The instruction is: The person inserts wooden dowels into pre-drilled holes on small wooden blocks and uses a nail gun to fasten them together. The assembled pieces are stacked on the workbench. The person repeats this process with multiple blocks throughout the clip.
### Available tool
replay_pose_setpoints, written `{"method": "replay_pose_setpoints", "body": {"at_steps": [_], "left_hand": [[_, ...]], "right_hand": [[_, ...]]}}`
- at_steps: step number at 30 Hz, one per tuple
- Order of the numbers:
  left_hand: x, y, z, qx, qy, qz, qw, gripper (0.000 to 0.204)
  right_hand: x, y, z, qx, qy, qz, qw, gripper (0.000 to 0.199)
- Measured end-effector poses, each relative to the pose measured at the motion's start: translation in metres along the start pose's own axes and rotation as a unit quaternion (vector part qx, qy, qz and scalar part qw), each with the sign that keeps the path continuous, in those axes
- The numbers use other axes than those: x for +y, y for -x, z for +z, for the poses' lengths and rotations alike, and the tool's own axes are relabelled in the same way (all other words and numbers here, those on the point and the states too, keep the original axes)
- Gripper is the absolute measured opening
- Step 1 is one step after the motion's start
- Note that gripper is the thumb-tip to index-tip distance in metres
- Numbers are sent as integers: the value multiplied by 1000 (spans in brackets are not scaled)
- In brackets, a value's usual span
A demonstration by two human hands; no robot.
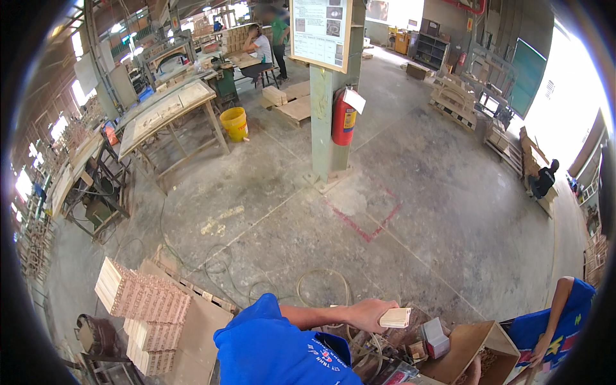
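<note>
My left hand (pixel 374 315) reaches across from a blue sleeve (pixel 253 333) at the lower middle. Its fingers are closed round a short, pale wooden block (pixel 394 317), whose end sticks out to the right. Below and right of that hand stands an open wooden box (pixel 459 346) with small brown wood pieces (pixel 489 364) in it. A strip of bare skin (pixel 475 370) shows inside the box by the lower edge. It may be my right hand, but its fingers are hidden. Beside the box sits a grey and red object (pixel 436 338) I cannot name.
To my left, wooden pieces stand in stacks (pixel 151 308) on a board (pixel 202 337). A co-worker in blue (pixel 558 321) stands at the right, one hand (pixel 540 351) near the box. Ahead rise a post (pixel 321 128) with a fire extinguisher (pixel 343 122), and a yellow bucket (pixel 235 124). A hose (pixel 321 273) lies on the floor.
</note>
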State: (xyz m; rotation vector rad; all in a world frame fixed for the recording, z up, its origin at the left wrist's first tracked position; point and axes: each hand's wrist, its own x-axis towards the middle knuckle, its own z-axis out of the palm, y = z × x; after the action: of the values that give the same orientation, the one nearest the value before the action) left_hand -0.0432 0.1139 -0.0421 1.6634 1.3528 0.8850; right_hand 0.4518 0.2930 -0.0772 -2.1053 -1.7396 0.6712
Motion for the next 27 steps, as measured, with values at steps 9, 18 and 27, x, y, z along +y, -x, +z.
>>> {"method": "replay_pose_setpoints", "body": {"at_steps": [9, 18, 27], "left_hand": [[0, 34, -8, 1, 16, 11, 1000, 58], [9, 53, -6, -12, 22, 36, 999, 60], [13, 76, -8, -6, 30, 43, 999, 64]], "right_hand": [[9, 21, -14, -4, -117, -19, 993, 25], [29, 42, -64, -65, -445, 8, 893, 24], [46, 59, -99, -201, -868, -23, 453, 23]]}}
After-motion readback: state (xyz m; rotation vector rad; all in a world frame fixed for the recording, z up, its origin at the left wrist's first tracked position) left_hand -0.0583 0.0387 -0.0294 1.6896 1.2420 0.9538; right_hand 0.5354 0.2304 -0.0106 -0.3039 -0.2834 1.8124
